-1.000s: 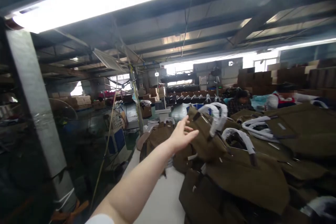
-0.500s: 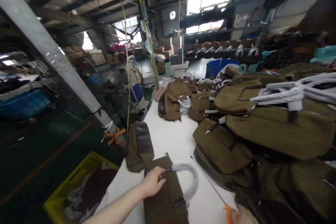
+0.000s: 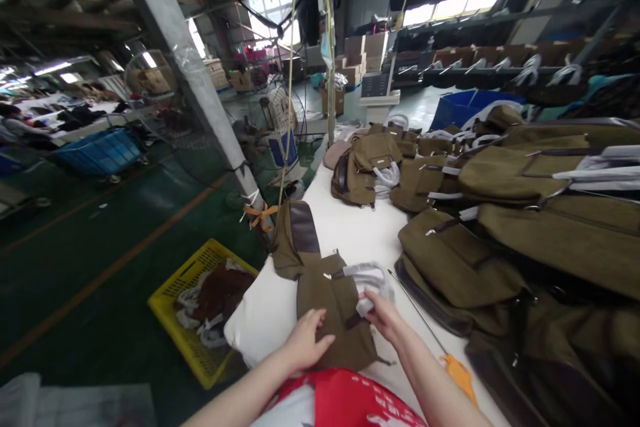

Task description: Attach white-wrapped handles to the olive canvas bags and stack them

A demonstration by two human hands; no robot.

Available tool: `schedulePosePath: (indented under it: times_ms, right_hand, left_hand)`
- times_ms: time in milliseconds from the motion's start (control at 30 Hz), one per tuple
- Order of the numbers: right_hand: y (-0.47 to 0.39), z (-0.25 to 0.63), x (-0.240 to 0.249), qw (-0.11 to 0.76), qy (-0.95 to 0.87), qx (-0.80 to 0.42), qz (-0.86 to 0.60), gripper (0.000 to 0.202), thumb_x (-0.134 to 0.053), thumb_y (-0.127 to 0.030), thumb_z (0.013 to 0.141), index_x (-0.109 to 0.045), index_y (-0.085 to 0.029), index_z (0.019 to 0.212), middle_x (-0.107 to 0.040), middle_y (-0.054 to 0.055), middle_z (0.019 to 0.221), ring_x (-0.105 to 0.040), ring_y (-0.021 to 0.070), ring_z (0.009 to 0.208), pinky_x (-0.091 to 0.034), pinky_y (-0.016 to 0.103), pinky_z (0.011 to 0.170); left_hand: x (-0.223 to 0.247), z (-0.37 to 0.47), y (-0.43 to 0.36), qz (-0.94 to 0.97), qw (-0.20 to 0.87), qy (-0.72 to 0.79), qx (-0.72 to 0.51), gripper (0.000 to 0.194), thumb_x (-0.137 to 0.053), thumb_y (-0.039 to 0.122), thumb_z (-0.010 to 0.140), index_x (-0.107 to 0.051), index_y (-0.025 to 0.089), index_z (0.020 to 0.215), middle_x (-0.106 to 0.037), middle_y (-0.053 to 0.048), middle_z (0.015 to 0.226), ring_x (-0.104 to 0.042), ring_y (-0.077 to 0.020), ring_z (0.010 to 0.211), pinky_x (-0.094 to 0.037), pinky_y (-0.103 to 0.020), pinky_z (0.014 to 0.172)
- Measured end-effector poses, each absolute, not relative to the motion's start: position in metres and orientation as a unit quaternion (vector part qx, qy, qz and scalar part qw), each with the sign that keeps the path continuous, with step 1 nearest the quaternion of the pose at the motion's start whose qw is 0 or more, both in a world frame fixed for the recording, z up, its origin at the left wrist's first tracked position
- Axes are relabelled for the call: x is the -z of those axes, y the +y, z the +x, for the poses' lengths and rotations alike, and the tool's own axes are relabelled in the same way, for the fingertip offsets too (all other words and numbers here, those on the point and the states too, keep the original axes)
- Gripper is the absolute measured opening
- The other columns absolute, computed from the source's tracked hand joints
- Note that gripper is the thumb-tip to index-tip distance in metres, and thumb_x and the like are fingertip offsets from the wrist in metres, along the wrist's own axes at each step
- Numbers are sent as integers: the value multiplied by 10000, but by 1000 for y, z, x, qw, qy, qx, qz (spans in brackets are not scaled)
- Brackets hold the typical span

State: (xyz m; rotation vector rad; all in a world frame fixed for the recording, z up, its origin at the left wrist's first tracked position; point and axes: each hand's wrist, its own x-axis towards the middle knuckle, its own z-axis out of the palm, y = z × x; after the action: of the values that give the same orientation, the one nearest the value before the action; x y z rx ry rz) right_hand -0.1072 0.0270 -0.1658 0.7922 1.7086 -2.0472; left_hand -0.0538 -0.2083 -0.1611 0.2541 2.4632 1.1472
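Note:
An olive-brown fabric bag (image 3: 327, 330) lies flat in front of me on the white table. Its curved carry handle (image 3: 367, 272) is wrapped in pale plastic. My left hand (image 3: 306, 341) rests on the bag's front with fingers stretched out, holding nothing. At the near end of the handle, my right hand (image 3: 381, 315) pinches the pale wrapping. To the right, a thin metal rod (image 3: 417, 309) with an orange wrapped grip (image 3: 459, 377) lies on the table. Another brown bag with a dark panel (image 3: 304, 228) touches the far edge of the first.
Many similar bags (image 3: 560, 233) are piled along the right side. A yellow crate (image 3: 183, 333) holding brown and white material stands on the floor at left. A slanted grey post (image 3: 200, 80) rises beside the white table (image 3: 360, 230).
My right hand has left the rod's orange grip and moved left to the bag handle. My left hand has slid nearer, off the handle's far end. The view has turned left and downward.

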Motion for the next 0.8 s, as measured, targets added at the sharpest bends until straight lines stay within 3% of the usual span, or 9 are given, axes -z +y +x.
schedulePosePath:
  times_ms: [100,233,333,433,500,633,800]
  right_hand:
    - [7,-111,121,199,581,761,208,362,-588,-544,847,-610,-185,802,-669,31,789,-651,129,757,-539,232,667]
    - [-13,-103,71,213,620,748,103,492,-611,-665,806,-626,-174,827,-701,51,818,-676,183,836,-570,313,784]
    - [-9,-92,53,198,691,694,47,519,-555,-678,819,-620,-168,892,-717,79,843,-681,226,856,-567,385,817]
    - [5,-81,47,144,789,597,14,412,-606,-568,786,-608,-187,943,-692,88,939,-637,249,903,-513,437,869]
    - [13,-72,44,126,843,522,-8,297,-669,-469,741,-615,-207,869,-669,63,883,-599,245,832,-473,452,845]
    - [13,-52,39,147,875,457,-60,143,-582,-352,807,-595,-218,855,-673,35,823,-597,225,773,-465,421,796]
    - [4,-26,34,79,886,444,-104,286,-514,-174,769,-568,-204,1049,-651,79,1079,-587,231,1023,-457,412,945]
  left_hand:
    - [134,-68,-192,105,159,884,-426,676,-647,447,814,-458,159,1396,-564,-167,1301,-577,-275,1146,-480,-441,1006]
    - [110,-87,-166,96,98,885,-444,338,-586,282,828,-618,186,1150,-655,-115,1120,-601,-270,1086,-462,-417,988]
    - [103,-96,-161,100,100,874,-464,230,-486,224,866,-651,221,1026,-699,-70,1004,-635,-239,975,-471,-361,896]
    - [100,-105,-165,101,116,861,-485,313,-378,349,951,-653,202,980,-677,-45,813,-623,-214,799,-456,-333,777]
    - [99,-113,-166,80,132,835,-528,347,-397,435,947,-644,192,952,-617,-8,682,-580,-190,686,-433,-316,708]
    - [104,-123,-157,19,151,776,-612,346,-430,484,905,-609,189,874,-520,41,538,-498,-153,546,-411,-299,640]
    - [122,-109,-145,-55,161,747,-643,394,-341,515,897,-551,198,793,-455,53,458,-453,-152,471,-410,-305,596]
